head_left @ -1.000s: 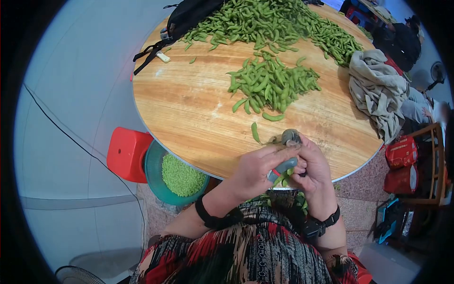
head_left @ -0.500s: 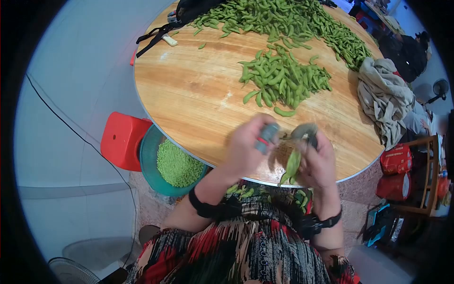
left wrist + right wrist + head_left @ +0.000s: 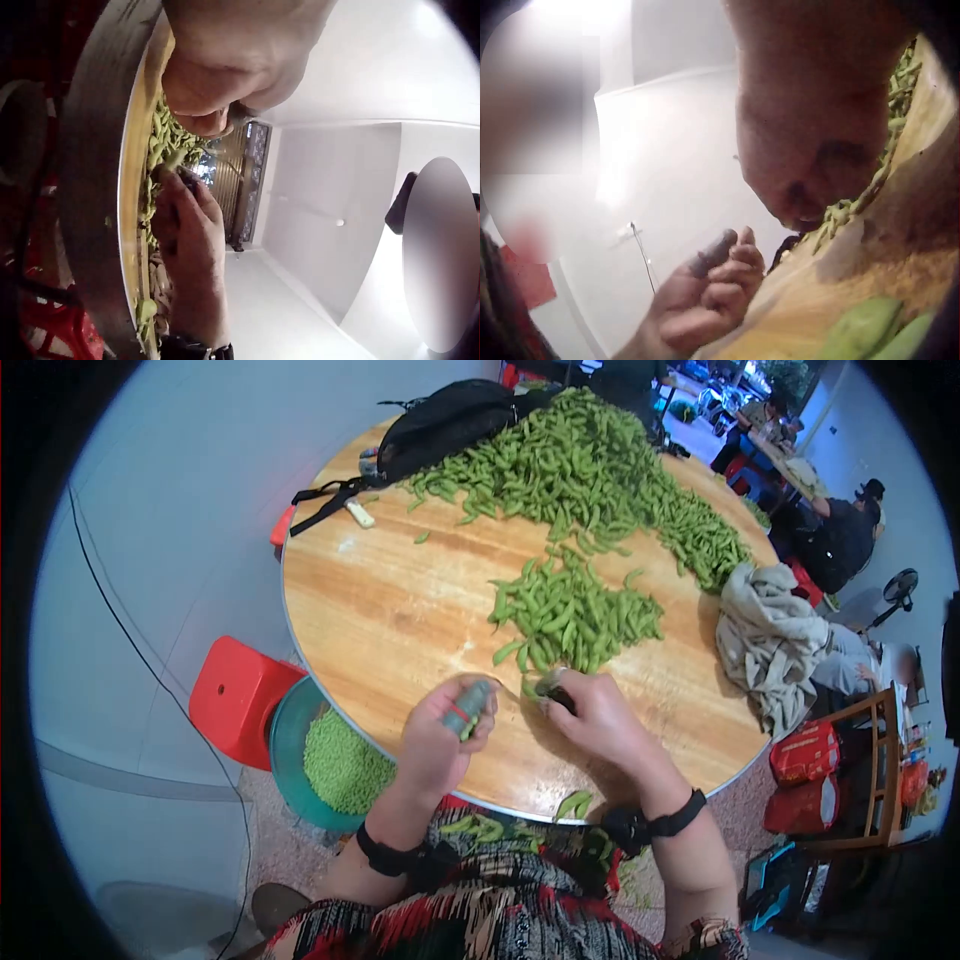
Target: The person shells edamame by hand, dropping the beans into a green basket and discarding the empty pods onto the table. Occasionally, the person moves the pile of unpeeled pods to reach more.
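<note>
My left hand point(image 3: 440, 735) is raised above the table's near part, a grey sleeve with a red band point(image 3: 460, 712) on its thumb. Its fingers curl around a bit of green bean point(image 3: 467, 730), mostly hidden in the palm. At the near edge of the small heap of soybean pods point(image 3: 575, 615), my right hand point(image 3: 600, 720) pinches a soybean pod point(image 3: 530, 688); the left wrist view shows this pod point(image 3: 174, 159) at its fingertips. A grey-and-black cover sits on the right thumb. Loose pods point(image 3: 573, 805) lie beside the right wrist at the table edge.
A larger mound of pods point(image 3: 570, 470) fills the round table's point(image 3: 370, 620) far side, next to a black bag point(image 3: 445, 430). A grey cloth point(image 3: 770, 640) drapes over the right edge. Below left stand a red stool point(image 3: 235, 700) and a green basin point(image 3: 290, 780) of shelled beans.
The hands have parted: the left moved left, the right reached forward to the small heap. The pod earlier hanging from the right hand is no longer there. The head view has tilted up.
</note>
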A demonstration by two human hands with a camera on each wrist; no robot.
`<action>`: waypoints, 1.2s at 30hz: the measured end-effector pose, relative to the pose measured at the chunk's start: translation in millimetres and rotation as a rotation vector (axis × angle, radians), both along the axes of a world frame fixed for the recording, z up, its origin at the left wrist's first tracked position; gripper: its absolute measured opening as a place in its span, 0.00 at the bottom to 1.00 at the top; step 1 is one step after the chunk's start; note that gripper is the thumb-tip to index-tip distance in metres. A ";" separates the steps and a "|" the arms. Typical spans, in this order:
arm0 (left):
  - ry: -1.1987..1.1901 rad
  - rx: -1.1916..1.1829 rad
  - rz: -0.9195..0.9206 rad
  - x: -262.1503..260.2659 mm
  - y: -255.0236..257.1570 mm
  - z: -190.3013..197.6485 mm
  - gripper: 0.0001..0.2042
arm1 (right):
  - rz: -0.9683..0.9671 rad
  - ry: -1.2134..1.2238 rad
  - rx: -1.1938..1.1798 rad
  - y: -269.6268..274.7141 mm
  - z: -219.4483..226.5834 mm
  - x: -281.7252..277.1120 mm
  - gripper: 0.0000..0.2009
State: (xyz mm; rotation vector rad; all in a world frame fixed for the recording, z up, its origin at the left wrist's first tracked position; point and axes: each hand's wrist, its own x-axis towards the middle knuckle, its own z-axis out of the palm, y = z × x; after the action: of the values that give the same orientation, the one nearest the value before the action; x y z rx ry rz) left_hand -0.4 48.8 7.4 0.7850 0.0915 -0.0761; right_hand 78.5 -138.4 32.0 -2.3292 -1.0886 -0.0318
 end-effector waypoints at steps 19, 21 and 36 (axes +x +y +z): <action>-0.039 0.091 -0.097 1.8 -60.7 -2.5 0.06 | -0.208 1.431 0.892 -40.2 15.3 -75.1 0.12; -0.034 0.133 -0.091 2.4 -63.4 1.1 0.06 | -0.252 1.335 0.813 -38.5 14.4 -74.4 0.11; 0.096 -0.075 -0.550 10.5 -56.6 2.4 0.12 | -0.030 1.757 1.131 -50.8 -3.6 -77.5 0.10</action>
State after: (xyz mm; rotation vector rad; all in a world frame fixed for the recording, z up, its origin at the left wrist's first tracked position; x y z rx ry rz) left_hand 10.1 -7.8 9.8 0.7138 -0.0388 -0.6349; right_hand 1.0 -189.1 28.4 -0.6723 0.0360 0.9127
